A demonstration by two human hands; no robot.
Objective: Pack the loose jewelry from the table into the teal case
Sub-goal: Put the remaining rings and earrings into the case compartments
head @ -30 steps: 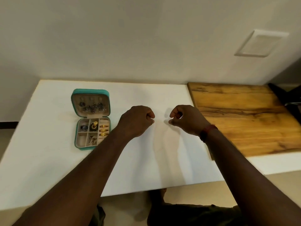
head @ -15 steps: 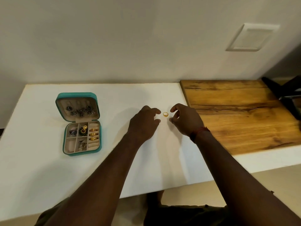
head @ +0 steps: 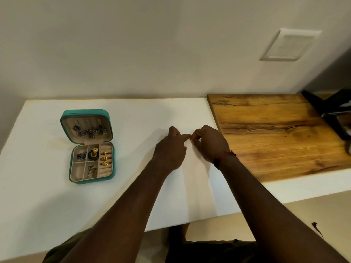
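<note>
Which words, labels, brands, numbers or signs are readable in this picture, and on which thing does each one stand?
No text can be read.
teal case: no label or brand shows.
wall plate: blank.
gold ring pinched by the right hand: too small to show any mark.
dark object at the right edge: cut off, nothing legible.

Your teal square case (head: 85,112): beige lining, three gold ribbed rings (head: 105,158), dark grey-silver earrings (head: 89,130) in lid. The small gold ring (head: 190,139) before you is yellow-gold. White tabletop (head: 38,186). Orange-brown wooden board (head: 275,139), dark grain streaks. Red thread band (head: 224,157) on your wrist.
</note>
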